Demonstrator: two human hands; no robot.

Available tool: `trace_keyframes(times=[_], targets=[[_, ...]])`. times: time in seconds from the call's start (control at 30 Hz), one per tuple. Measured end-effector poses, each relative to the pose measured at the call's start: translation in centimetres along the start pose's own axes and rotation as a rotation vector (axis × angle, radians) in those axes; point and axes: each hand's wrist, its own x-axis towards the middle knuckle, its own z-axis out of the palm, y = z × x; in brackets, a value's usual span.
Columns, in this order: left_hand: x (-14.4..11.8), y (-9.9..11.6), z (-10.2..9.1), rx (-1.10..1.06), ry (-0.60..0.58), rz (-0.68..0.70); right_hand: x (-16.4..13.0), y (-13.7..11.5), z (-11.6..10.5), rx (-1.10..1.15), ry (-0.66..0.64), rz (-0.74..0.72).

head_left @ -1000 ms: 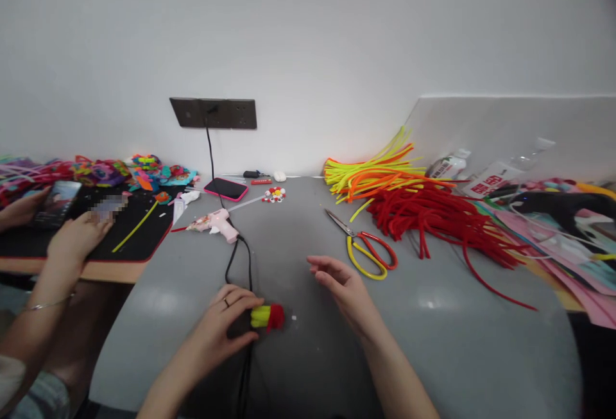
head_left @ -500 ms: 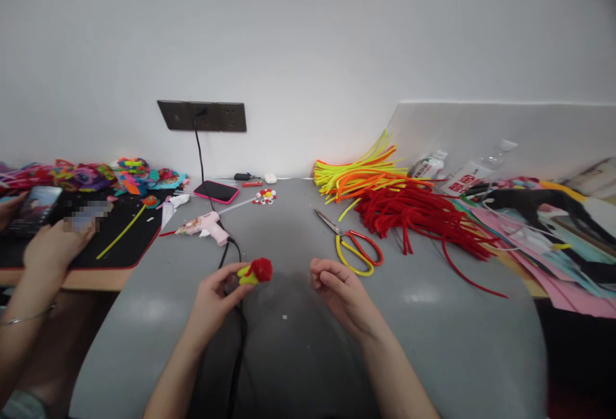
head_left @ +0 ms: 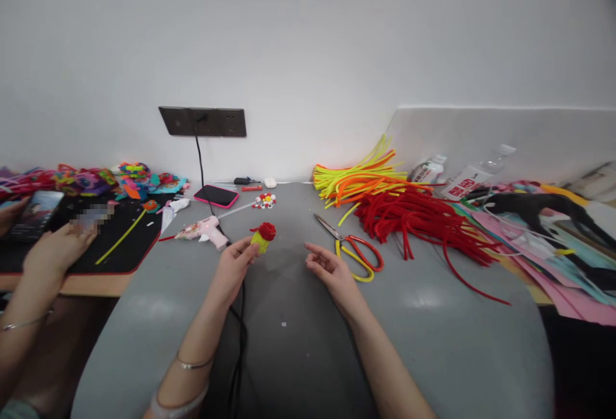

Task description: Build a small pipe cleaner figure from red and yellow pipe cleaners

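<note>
My left hand point(head_left: 233, 267) holds a small pipe-cleaner flower point(head_left: 263, 236), red on top with a yellow-green base, raised above the grey table point(head_left: 298, 335). My right hand point(head_left: 332, 273) hovers empty to the right of it, palm up with the fingers loosely curled. Red-and-yellow scissors point(head_left: 353, 250) lie just beyond my right hand. A pink glue gun point(head_left: 203, 231) rests left of the flower, its black cord point(head_left: 239, 342) running under my left arm.
Piles of red pipe cleaners point(head_left: 418, 217) and yellow-orange pipe cleaners point(head_left: 359, 178) lie at the back right beside coloured sheets point(head_left: 548, 246). A pink-cased phone point(head_left: 216, 196) sits near the wall. On the left, another person's hand point(head_left: 55, 249) rests by a black mat point(head_left: 103, 239).
My left hand has lifted the flower off the table and carried it up and forward. My right hand has drawn in toward it and turned palm up.
</note>
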Motion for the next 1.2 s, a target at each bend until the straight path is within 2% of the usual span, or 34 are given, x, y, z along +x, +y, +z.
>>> trace_keyframes(times=[0.13, 0.27, 0.4, 0.5, 0.6, 0.77, 1.2], targets=[[0.5, -0.7, -0.1, -0.080, -0.013, -0.042, 0.4, 0.9, -0.5, -0.050, 0.055, -0.041], [0.9, -1.4, -0.4, -0.153, 0.002, -0.076, 1.0, 1.3, -0.7, -0.040, 0.053, -0.039], [1.4, -1.2, -1.0, -0.351, 0.025, -0.169, 1.9, 0.7, -0.3, 0.030, 0.034, -0.014], [1.5, -0.7, -1.3, -0.524, -0.019, -0.236, 2.4, 0.2, -0.1, 0.142, 0.014, 0.002], [1.4, -0.5, -1.6, -0.606, -0.087, -0.270, 2.5, 0.1, -0.1, 0.210, 0.013, 0.002], [1.2, -0.6, -1.6, -0.604, -0.138, -0.278, 2.4, 0.6, -0.4, 0.133, -0.012, -0.011], [1.1, -0.5, -1.4, -0.549, -0.140, -0.301, 2.1, 0.5, -0.2, 0.037, -0.031, -0.052]])
